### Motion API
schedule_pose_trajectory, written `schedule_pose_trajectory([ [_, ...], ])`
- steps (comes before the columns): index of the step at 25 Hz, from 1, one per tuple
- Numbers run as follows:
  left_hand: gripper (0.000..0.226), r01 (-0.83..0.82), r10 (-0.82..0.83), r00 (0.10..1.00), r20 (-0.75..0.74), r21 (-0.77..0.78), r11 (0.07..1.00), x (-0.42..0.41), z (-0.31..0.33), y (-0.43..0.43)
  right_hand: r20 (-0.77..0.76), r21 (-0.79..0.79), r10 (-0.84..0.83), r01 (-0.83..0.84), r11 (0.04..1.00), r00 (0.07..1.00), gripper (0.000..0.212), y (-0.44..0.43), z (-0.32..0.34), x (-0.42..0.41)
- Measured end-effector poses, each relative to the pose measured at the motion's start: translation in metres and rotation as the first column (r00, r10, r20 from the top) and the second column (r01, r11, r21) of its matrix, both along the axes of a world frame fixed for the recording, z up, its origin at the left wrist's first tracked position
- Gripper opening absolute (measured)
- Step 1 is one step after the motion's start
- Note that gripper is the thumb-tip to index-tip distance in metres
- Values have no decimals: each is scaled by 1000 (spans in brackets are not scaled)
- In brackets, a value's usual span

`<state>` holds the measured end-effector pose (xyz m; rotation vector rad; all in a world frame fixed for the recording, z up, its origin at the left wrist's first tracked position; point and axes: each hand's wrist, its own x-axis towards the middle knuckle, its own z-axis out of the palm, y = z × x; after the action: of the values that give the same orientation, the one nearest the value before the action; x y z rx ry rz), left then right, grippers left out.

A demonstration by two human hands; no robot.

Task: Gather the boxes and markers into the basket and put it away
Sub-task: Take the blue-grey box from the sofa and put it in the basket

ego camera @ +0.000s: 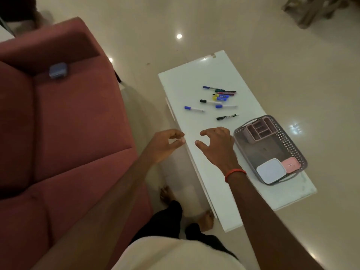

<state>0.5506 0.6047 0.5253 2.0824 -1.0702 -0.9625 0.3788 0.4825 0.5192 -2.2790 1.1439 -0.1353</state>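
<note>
Now, left hand: empty, with fingers loosely curled and thumb and forefinger a little apart. It hovers well to the left of the basket.
Right hand: also empty, with fingers spread and bent as if ready to pick something up. It is just beside the basket's left wall, above the bare table, and I cannot see it touching anything.
Basket: a grey lattice tray, with its near handle close to the table's near corner.
White box: inside the basket, at its near end.
Pink box: inside the basket, right against the white box.
Pink organiser: inside the basket at its far end, and it seems to lean tilted against the wall.
Black marker: outside the basket, just beyond its far-left corner.
Blue-capped marker: farther left of the basket, lying alone.
Marker cluster: a loose heap farther beyond the basket.
Bluish box: on the sofa, well apart from the basket. It is blurred, but is probably one more box to gather.
Stage: most of the boxes look gathered, no marker is in yet, and collecting the markers is likely next.
Risk: the round markers may roll off the table if swept or grabbed too many at once. The right forearm could nudge the basket toward the corner. The tilted organiser may tip when the basket is lifted. The sofa box is easily forgotten.
</note>
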Motion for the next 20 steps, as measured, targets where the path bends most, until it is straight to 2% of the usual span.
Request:
schedule_pose_trajectory([
  [4, 39, -39, 38, 996, 79, 4, 999, 47, 7, 12, -15, -35, 87, -88, 996, 996, 41, 6, 16, 56],
  [8, 41, -113, 113, 993, 37, -6, 994, 103, 15, 24, -26, -52, 202, -203, 978, 979, 43, 7, 31, 116],
  [14, 34, -278, 279, 960, -3, -63, 958, 175, 21, 40, 15, -81, 294, -291, 953, 956, 42, 7, 44, 203],
  [20, 37, -405, 403, 914, -51, -76, 911, 223, 15, 44, 11, -34, 422, -422, 906, 907, 41, -3, 39, 282],
])
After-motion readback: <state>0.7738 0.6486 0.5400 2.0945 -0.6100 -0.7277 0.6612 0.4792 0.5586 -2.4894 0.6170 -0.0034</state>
